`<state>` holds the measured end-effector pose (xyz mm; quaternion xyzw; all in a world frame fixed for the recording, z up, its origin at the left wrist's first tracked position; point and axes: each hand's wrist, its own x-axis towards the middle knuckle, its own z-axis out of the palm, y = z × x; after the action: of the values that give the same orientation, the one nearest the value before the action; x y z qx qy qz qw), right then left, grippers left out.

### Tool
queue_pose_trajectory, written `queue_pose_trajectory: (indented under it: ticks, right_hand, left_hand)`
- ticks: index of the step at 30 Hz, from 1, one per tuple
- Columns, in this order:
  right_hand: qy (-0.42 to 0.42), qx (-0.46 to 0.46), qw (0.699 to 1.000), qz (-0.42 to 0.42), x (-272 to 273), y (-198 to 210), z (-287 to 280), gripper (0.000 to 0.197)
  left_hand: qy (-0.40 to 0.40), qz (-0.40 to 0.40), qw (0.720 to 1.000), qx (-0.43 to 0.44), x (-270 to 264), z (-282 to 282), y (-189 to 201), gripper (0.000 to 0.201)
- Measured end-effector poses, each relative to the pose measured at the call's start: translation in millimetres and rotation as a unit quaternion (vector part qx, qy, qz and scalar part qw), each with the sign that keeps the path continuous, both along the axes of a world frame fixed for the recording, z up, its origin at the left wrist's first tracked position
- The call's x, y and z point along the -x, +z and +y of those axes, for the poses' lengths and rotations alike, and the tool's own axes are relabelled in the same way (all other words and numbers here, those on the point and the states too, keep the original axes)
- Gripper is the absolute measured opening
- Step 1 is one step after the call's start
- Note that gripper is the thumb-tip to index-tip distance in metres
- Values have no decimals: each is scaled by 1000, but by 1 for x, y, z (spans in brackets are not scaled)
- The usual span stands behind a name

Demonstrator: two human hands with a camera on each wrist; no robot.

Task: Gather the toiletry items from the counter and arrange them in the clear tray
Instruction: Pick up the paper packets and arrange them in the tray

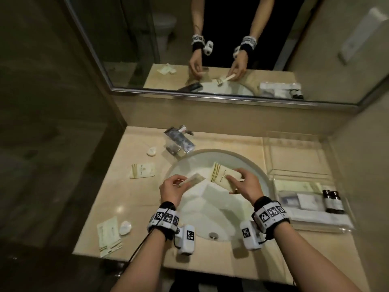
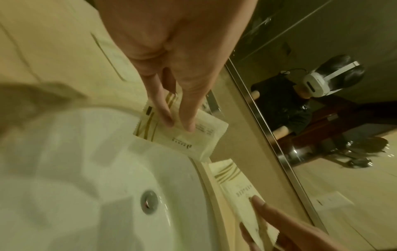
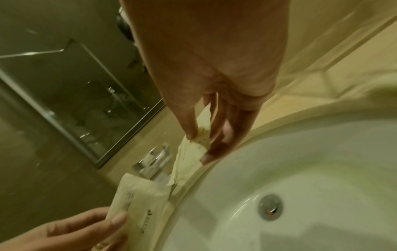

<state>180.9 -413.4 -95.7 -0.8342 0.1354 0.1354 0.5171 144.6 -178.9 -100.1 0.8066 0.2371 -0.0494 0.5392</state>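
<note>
Nearest, on the counter's [image 1: 134, 207] front left: a flat sachet [image 1: 109, 236] beside a small round soap [image 1: 125, 228]. Over the sink [image 1: 219, 216], left hand [image 1: 171, 189] pinching a narrow cream packet [image 1: 45, 180] by one end; right hand [image 1: 246, 184] pinching a wider gold-striped packet [image 1: 223, 175]. To the right, the clear tray [image 1: 311, 225], already holding packets and two dark bottles [image 1: 333, 201]. Farther back, another sachet [image 1: 142, 170], a second soap [image 1: 152, 151], the faucet [image 1: 179, 140].

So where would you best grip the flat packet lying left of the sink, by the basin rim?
The cream packet lies flat on the counter, so pinch a short edge from above, probably its right end, nearest the left hand. Its thinness leaves no side to wrap.
</note>
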Motion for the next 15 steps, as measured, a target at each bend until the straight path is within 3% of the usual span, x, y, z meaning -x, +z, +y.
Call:
queue_pose_trajectory:
  ticks: [4,8,11,15]
  right_hand:
    - [-107,-46,993,0,21,9,-90,35]
    - [-151,18,988,-34,36,2,-168,33]
    - [-184,58,981,-4,42,-6,-211,41]
    - [-198,78,975,57,43,-20,-244,48]
  left_hand:
    - [-48,-8,998,31,-10,-72,3,25]
    - [-84,-10,995,53,-19,-130,0,15]
    - [-113,-14,992,55,-23,-163,-1,12]
    - [-115,-14,992,50,-29,-198,-4,42]
